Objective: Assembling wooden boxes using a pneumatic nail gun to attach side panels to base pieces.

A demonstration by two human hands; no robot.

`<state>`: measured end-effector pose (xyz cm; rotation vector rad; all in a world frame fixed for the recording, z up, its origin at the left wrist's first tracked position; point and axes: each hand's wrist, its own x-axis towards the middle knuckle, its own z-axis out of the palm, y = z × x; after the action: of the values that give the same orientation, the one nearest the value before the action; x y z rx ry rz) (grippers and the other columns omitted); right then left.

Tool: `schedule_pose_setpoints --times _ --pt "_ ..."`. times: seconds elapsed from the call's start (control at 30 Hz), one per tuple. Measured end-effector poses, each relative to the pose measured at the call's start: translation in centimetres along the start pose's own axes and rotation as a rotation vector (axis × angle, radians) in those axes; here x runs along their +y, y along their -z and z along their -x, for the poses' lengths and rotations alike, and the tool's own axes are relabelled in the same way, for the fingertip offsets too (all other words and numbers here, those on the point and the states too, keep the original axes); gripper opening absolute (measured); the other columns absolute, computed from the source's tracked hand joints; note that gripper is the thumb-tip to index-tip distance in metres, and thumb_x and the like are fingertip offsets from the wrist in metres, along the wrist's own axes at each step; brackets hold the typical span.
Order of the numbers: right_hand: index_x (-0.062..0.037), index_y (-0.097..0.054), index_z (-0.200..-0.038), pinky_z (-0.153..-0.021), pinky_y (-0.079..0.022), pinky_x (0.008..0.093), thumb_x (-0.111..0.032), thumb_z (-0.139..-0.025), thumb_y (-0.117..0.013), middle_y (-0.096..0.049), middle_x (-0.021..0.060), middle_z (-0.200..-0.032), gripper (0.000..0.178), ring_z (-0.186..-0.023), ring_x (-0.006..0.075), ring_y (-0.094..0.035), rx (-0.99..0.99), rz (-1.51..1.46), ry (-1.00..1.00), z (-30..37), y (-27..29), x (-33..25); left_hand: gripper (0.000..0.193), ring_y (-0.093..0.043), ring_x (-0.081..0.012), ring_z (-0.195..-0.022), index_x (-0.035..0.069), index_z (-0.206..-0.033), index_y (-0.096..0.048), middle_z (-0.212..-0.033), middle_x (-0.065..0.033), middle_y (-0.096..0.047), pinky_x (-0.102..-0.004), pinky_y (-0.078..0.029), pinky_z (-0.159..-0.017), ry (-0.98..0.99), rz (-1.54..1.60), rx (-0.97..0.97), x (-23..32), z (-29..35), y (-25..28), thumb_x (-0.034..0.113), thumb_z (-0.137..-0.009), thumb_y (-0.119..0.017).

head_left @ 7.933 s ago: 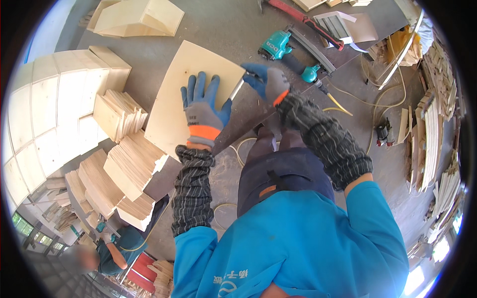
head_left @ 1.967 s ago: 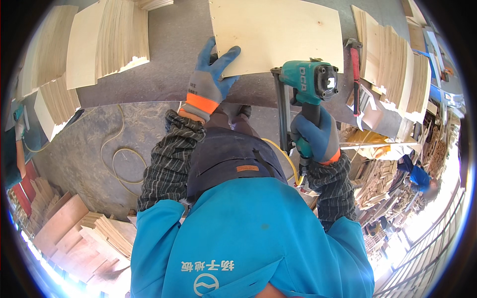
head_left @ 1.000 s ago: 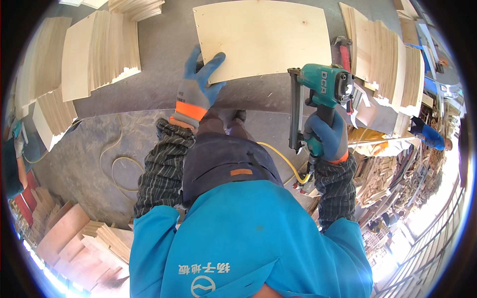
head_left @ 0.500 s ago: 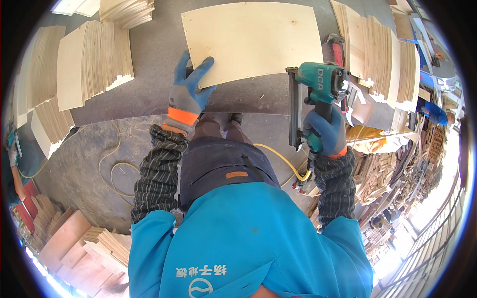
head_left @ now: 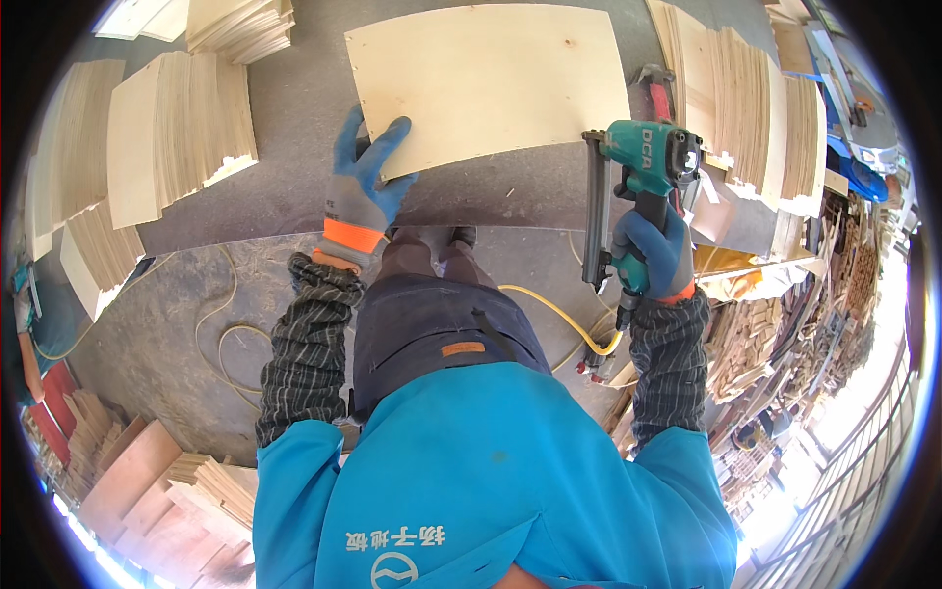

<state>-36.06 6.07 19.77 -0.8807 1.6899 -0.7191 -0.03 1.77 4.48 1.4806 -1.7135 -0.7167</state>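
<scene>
A pale, rectangular plywood panel lies on the dark worktable in front of me. Its near left corner is gripped by my left hand, gloved in blue and grey, with the thumb on the top face and the other fingers by the left edge. My right hand, in a blue glove, is wrapped round the handle of a teal and black air nail gun. The gun is held upright near the panel's right near corner, with its long black magazine on the left. A yellow air hose runs from its base.
Plywood stacks stand on the table's left, with more stacks on the right. A red-handled tool lies beside the panel. Hose loops cross the floor, and scrap wood is heaped at right. Another person's arm shows far left.
My right hand has moved the nail gun slightly to the right, along the panel's near edge. My left hand keeps its hold on the corner. The whole view has shifted a little.
</scene>
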Motion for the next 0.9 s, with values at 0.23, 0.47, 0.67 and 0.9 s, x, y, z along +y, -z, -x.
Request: schedule_pose_setpoints --times 0.23,0.47,0.67,0.9 --pt "0.0009 -0.068 -0.096 -0.059 -0.049 0.0296 -0.023 -0.093 -0.064 -0.065 0.0082 -0.073 0.024 -0.063 0.016 -0.063 -0.004 -0.011 -0.032 -0.1 0.1 -0.1 0.072 -0.071 -0.0248 -0.104 0.019 -0.141 -0.073 -0.162 -0.0156 -0.046 -0.0355 -0.067 -0.091 -0.012 -0.015 0.009 -0.1 0.0 -0.1 -0.002 -0.076 -0.093" --pt "0.0048 -0.068 -0.108 -0.06 -0.049 0.028 -0.023 -0.092 -0.062 -0.066 0.0078 -0.074 0.033 -0.064 0.0149 -0.063 -0.019 0.028 -0.009 0.2 0.2 -0.7 0.071 -0.076 -0.0292 -0.109 0.016 -0.142 -0.071 -0.161 -0.0207 -0.046 -0.0371 -0.067 -0.093 -0.027 -0.014 -0.026 0.1 -0.1 0.2 0.0 -0.077 -0.093" --pt "0.0006 -0.07 -0.09 -0.06 -0.048 0.029 -0.02 -0.089 -0.064 -0.066 0.006 -0.072 0.021 -0.064 0.0144 -0.063 0.022 0.014 0.05 1.2 3.4 0.4 0.068 -0.074 -0.0296 -0.115 0.015 -0.142 -0.072 -0.162 -0.0209 -0.045 -0.0382 -0.065 -0.097 0.009 -0.007 -0.044 0.4 -0.2 0.4 0.0 -0.078 -0.092" --pt "0.0041 -0.067 -0.106 -0.06 -0.048 0.0294 -0.017 -0.09 -0.064 -0.064 0.0063 -0.074 0.027 -0.063 0.0139 -0.061 0.184 0.0 -0.024 3.1 6.4 4.2 0.071 -0.07 -0.0303 -0.124 0.016 -0.15 -0.068 -0.163 -0.0216 -0.049 -0.0399 -0.063 -0.1 -0.077 -0.172 -0.068 -5.7 -4.2 6.7 -0.004 -0.084 -0.085"
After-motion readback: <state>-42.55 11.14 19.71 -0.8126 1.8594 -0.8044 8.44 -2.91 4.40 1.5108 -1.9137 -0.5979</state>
